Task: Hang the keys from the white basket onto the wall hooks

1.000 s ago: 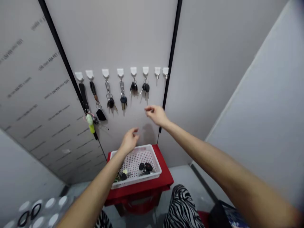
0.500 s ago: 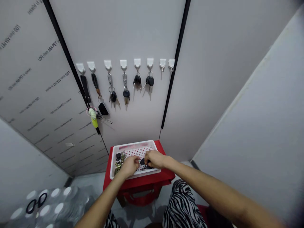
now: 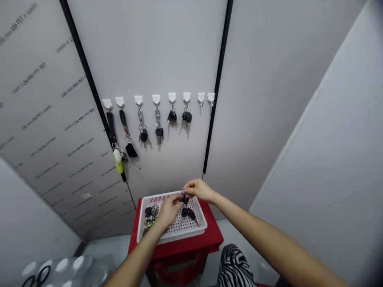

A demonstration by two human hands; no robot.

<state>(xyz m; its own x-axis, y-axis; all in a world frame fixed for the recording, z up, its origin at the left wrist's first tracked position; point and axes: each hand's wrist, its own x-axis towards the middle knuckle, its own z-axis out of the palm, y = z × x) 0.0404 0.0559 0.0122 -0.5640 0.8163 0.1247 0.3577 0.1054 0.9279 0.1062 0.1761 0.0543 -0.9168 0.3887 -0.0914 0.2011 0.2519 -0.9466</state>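
Note:
Above the white basket (image 3: 198,230), my right hand (image 3: 201,189) pinches the ring of a bunch of keys (image 3: 184,198) with black heads. My left hand (image 3: 170,210) has its fingertips at the same bunch, closed against its lower left side. Below them, more black-headed keys (image 3: 189,214) lie on the basket's perforated floor. Brass-coloured keys and metal pieces (image 3: 147,224) rest along its left side, partly behind my left forearm, with a black key head (image 3: 148,211) among them.
A red-covered stool (image 3: 213,231) carries the basket. On the wall, a row of white hooks (image 3: 156,99) holds several key sets (image 3: 159,131); the two hooks at the right (image 3: 201,99) hold nothing. Bottles (image 3: 80,267) with black-handled scissors (image 3: 37,277) stand lower left.
My right hand has risen from the basket's right side, lifting a bunch of keys by its ring. My left hand has moved right to meet it. The view has tilted up slightly.

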